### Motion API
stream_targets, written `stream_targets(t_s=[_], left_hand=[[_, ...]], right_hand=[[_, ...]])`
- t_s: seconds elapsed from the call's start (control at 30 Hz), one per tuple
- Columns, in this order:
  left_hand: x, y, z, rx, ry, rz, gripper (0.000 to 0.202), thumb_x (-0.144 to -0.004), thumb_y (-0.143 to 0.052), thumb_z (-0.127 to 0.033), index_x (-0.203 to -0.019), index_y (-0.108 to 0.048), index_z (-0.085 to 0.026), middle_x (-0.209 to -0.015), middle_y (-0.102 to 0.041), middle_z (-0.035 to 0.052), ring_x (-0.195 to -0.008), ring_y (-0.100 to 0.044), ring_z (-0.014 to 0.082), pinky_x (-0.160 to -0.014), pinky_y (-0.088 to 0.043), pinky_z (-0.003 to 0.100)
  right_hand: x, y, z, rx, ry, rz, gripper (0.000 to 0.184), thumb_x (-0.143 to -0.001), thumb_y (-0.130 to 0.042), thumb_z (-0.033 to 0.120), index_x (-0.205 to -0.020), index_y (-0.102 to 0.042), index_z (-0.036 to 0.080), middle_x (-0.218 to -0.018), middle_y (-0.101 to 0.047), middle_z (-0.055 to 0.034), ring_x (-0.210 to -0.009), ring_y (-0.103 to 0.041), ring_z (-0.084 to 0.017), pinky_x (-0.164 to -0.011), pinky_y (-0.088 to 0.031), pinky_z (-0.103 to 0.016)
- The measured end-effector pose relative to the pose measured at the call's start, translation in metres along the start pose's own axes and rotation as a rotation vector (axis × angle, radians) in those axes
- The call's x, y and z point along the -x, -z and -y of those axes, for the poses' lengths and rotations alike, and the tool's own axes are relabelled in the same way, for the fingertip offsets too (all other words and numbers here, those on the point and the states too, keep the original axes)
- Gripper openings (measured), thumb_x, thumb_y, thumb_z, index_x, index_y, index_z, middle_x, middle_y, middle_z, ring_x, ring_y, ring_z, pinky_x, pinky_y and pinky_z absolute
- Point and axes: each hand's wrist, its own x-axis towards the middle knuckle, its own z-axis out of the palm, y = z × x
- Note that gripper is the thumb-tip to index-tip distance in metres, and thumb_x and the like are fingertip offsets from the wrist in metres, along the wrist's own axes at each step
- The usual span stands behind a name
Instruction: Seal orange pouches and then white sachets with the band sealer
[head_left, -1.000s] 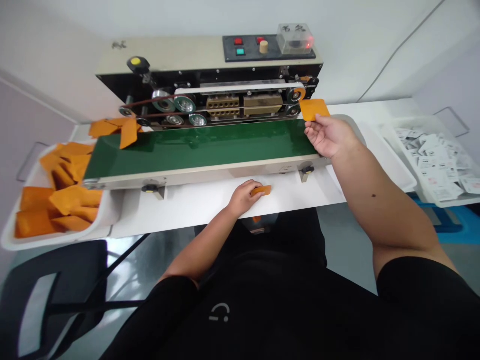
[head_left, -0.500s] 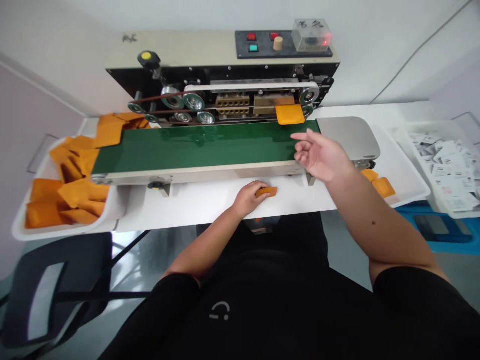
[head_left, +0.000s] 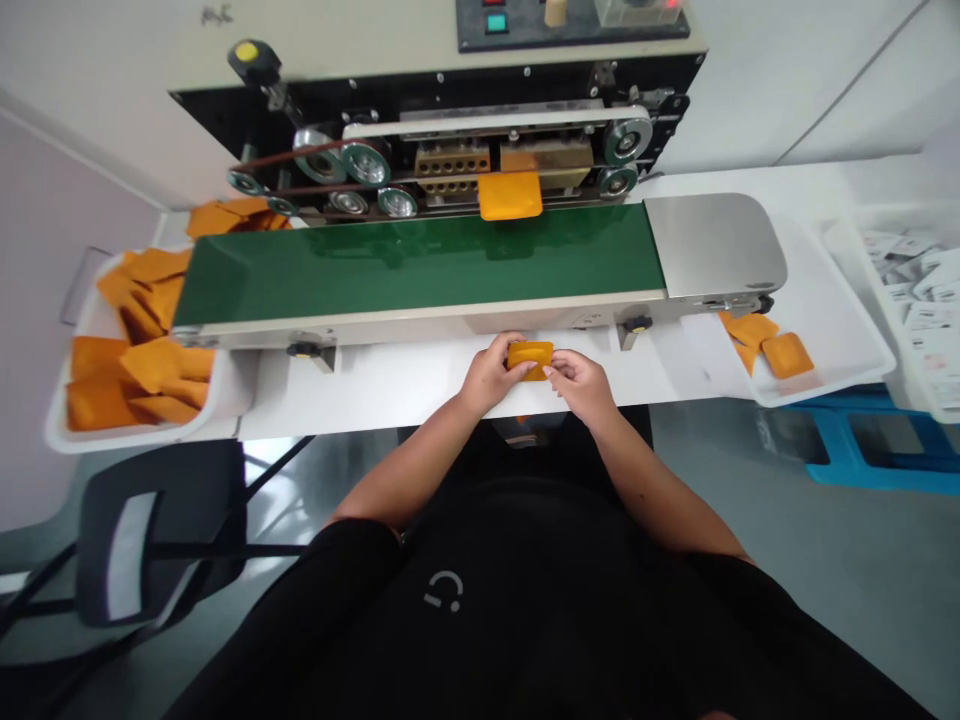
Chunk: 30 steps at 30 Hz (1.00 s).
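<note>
Both of my hands hold one small orange pouch [head_left: 530,358] over the white table, just in front of the sealing machine. My left hand [head_left: 491,373] grips its left end and my right hand [head_left: 581,381] pinches its right end. Another orange pouch [head_left: 510,195] hangs in the machine's sealing band [head_left: 480,150], above the green conveyor belt [head_left: 420,265], about midway along it.
A white tray [head_left: 825,345] at the right holds a few orange pouches [head_left: 784,353]. A white bin [head_left: 131,435] at the left holds several sealed orange pouches. A tray of white sachets [head_left: 926,320] sits far right. A black chair [head_left: 150,530] stands lower left.
My right hand let go of the pouch at the belt's right end and came back to join my left hand on the small pouch. The fed pouch has travelled left along the sealer.
</note>
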Motion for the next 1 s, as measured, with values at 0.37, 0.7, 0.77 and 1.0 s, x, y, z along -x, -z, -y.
stream_targets(t_s=[0.37, 0.7, 0.77, 1.0], left_hand=[[-0.001, 0.000, 0.004, 0.131, -0.117, 0.082, 0.043, -0.092, -0.073, -0.036, -0.129, -0.055, -0.021, -0.094, -0.077, 0.0039, -0.069, -0.065, 0.0124, -0.067, -0.051, 0.026], [-0.002, 0.002, 0.004, 0.165, -0.152, 0.134, 0.042, -0.094, -0.071, -0.033, -0.130, -0.054, -0.021, -0.096, -0.076, 0.0049, -0.071, -0.063, 0.0116, -0.070, -0.050, 0.025], [-0.002, 0.002, 0.005, 0.151, -0.150, 0.137, 0.040, -0.095, -0.070, -0.031, -0.130, -0.055, -0.021, -0.095, -0.076, 0.0045, -0.073, -0.064, 0.0120, -0.070, -0.050, 0.024], [-0.003, 0.002, 0.007, 0.141, -0.138, 0.129, 0.034, -0.095, -0.069, -0.031, -0.126, -0.059, -0.022, -0.093, -0.075, 0.0033, -0.074, -0.064, 0.0124, -0.071, -0.051, 0.024]], right_hand=[[0.011, 0.008, 0.002, -0.179, 0.109, -0.140, 0.032, -0.084, -0.076, 0.047, -0.094, -0.068, 0.018, -0.074, -0.066, -0.0013, -0.063, -0.060, -0.012, -0.060, -0.052, -0.025], [-0.010, 0.121, 0.138, -0.226, 0.306, -0.441, 0.023, -0.079, -0.087, 0.025, -0.089, -0.068, 0.017, -0.065, -0.065, 0.0018, -0.050, -0.060, -0.009, -0.051, -0.053, -0.022], [-0.028, 0.140, 0.166, -0.178, 0.228, -0.391, 0.017, -0.083, -0.083, 0.016, -0.092, -0.069, 0.015, -0.066, -0.066, 0.0004, -0.050, -0.058, -0.008, -0.050, -0.053, -0.020], [-0.081, 0.158, 0.202, -0.154, 0.061, -0.341, 0.012, -0.095, -0.066, 0.000, -0.097, -0.067, 0.012, -0.068, -0.062, -0.0023, -0.055, -0.057, -0.007, -0.055, -0.054, -0.019]])
